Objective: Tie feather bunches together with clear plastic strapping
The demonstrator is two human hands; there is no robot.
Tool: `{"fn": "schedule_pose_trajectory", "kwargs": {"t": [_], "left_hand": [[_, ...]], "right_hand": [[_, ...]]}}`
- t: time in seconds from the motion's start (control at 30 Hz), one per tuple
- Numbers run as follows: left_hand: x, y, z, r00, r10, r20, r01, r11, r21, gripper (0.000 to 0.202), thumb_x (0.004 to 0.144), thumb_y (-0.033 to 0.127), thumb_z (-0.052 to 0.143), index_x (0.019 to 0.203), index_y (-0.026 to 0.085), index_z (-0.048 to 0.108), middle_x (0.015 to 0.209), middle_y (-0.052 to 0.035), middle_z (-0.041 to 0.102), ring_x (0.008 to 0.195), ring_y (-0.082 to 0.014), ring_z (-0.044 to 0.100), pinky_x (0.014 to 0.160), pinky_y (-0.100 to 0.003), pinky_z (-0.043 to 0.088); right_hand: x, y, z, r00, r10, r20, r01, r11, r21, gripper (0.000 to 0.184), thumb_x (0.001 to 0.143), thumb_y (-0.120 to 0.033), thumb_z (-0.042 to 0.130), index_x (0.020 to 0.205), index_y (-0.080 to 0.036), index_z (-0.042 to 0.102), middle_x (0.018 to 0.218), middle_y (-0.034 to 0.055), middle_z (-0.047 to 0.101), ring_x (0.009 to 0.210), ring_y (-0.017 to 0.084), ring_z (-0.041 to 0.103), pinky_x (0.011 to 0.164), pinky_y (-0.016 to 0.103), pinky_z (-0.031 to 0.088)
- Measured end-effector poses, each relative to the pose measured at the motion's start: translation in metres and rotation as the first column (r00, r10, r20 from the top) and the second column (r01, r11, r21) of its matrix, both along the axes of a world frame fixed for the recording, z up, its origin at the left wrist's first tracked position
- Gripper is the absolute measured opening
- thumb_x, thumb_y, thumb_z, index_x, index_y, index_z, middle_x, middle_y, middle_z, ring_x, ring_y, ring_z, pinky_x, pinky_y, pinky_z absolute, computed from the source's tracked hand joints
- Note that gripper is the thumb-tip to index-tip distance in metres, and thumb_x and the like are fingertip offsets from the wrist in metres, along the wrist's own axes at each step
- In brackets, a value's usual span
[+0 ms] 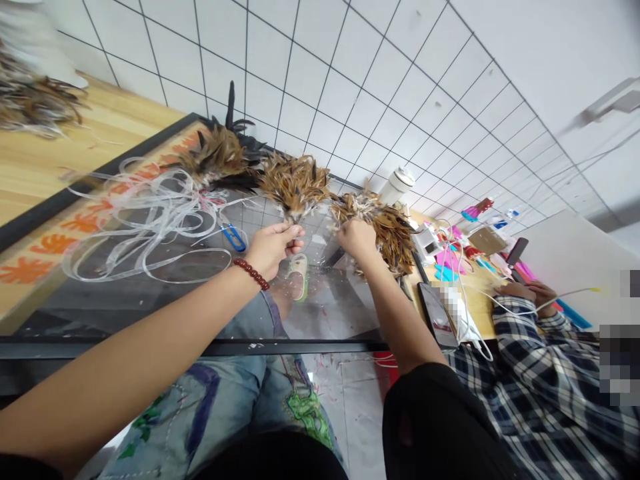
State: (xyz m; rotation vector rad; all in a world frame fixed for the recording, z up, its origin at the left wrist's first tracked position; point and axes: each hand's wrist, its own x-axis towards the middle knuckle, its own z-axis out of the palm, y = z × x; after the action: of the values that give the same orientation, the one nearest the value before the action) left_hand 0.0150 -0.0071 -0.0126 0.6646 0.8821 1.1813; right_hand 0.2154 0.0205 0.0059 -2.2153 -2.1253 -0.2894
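My left hand [273, 247] is closed around the base of a brown feather bunch [295, 183] held over a glass tabletop [150, 307]. My right hand [356, 239] is closed on another brown feather bunch [387, 227] just to the right. A third, darker feather bunch [220, 157] lies on the glass behind and left of my left hand. A red bead bracelet [251, 273] circles my left wrist. Blue-handled scissors [233, 237] lie close to my left hand.
Tangled clear plastic strips [145, 213] cover the glass at left. More feathers [35, 107] lie on the wooden table far left. At right another person in a plaid sleeve [545, 373] sits by phones [436, 313], cables, a white bottle [397, 185] and pink items.
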Motion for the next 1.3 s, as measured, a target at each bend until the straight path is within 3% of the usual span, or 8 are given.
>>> {"fn": "schedule_pose_trajectory", "kwargs": {"t": [0.1,0.2,0.37,0.57,0.77,1.0,1.13,1.3], "left_hand": [[0.0,0.0,0.001,1.0,0.03,0.009,-0.03,0.999,-0.015,0.006,0.075,0.011,0.065,0.07,0.01,0.062,0.073,-0.0036,0.064,0.052,-0.0052,0.054,0.051,-0.018,0.045],[0.0,0.0,0.002,0.999,0.041,0.002,-0.041,0.999,-0.009,0.007,0.075,0.012,0.065,0.07,0.011,0.062,0.072,-0.003,0.064,0.052,-0.005,0.053,0.051,-0.018,0.044],[-0.001,0.001,0.003,0.998,0.062,0.007,-0.062,0.998,-0.025,0.008,0.072,0.013,0.068,0.069,0.012,0.061,0.072,-0.0028,0.064,0.051,-0.005,0.052,0.048,-0.017,0.042],[-0.002,0.004,0.002,0.997,0.073,0.017,-0.072,0.997,-0.033,0.008,0.072,0.012,0.068,0.07,0.012,0.061,0.07,-0.0025,0.064,0.05,-0.0048,0.052,0.048,-0.017,0.042],[-0.001,0.004,0.0,0.997,0.081,0.01,-0.08,0.997,-0.021,0.008,0.072,0.012,0.067,0.069,0.012,0.061,0.07,-0.0022,0.063,0.05,-0.0044,0.052,0.047,-0.016,0.042],[-0.002,0.003,0.002,0.997,0.073,0.01,-0.073,0.997,-0.025,0.006,0.075,0.011,0.064,0.07,0.011,0.062,0.07,-0.0025,0.063,0.049,-0.0039,0.052,0.047,-0.015,0.042],[-0.003,0.004,0.003,0.996,0.089,0.018,-0.089,0.996,-0.027,0.008,0.077,0.01,0.062,0.069,0.011,0.062,0.07,-0.0026,0.063,0.049,-0.0037,0.051,0.046,-0.015,0.041],[-0.001,0.006,0.001,0.991,0.132,0.012,-0.132,0.99,-0.041,0.009,0.079,0.01,0.06,0.07,0.01,0.061,0.071,-0.0018,0.063,0.048,-0.0032,0.051,0.045,-0.015,0.042]], "right_hand": [[0.016,-0.007,0.018,0.999,-0.011,-0.036,0.01,1.0,-0.019,0.024,0.084,-0.035,0.052,0.092,-0.022,0.07,0.098,0.0122,0.065,0.089,0.027,0.059,0.077,0.038,0.042],[0.044,0.004,0.039,0.985,-0.164,0.06,0.149,0.968,0.202,0.036,0.084,-0.038,0.053,0.113,-0.019,0.062,0.112,0.0171,0.058,0.106,0.031,0.052,0.087,0.043,0.038],[0.078,0.035,0.047,0.967,-0.234,0.099,0.233,0.972,0.022,0.083,0.061,-0.059,0.072,0.131,-0.023,0.046,0.119,0.0174,0.053,0.111,0.034,0.048,0.089,0.046,0.035],[0.08,0.035,0.04,0.954,-0.242,0.176,0.236,0.97,0.054,0.029,0.079,-0.028,0.054,0.104,-0.018,0.067,0.106,0.0155,0.058,0.103,0.03,0.05,0.089,0.048,0.028],[0.052,-0.009,0.037,0.98,0.025,0.195,-0.073,0.968,0.238,0.03,0.083,-0.019,0.044,0.101,-0.021,0.068,0.103,0.0127,0.055,0.1,0.028,0.044,0.083,0.042,0.023],[0.008,-0.036,0.006,0.803,0.565,0.189,-0.571,0.821,-0.031,0.03,0.092,-0.024,0.04,0.097,-0.027,0.069,0.096,0.0066,0.054,0.093,0.02,0.044,0.085,0.038,0.019],[0.016,-0.042,0.01,0.746,0.641,0.181,-0.622,0.767,-0.156,0.035,0.089,-0.019,0.043,0.116,-0.03,0.063,0.107,0.0075,0.053,0.098,0.021,0.043,0.087,0.038,0.02],[0.027,-0.035,0.035,0.849,0.503,0.161,-0.472,0.86,-0.194,0.06,0.076,-0.009,0.047,0.132,-0.029,0.049,0.123,0.0106,0.051,0.11,0.026,0.043,0.085,0.039,0.026]]}}
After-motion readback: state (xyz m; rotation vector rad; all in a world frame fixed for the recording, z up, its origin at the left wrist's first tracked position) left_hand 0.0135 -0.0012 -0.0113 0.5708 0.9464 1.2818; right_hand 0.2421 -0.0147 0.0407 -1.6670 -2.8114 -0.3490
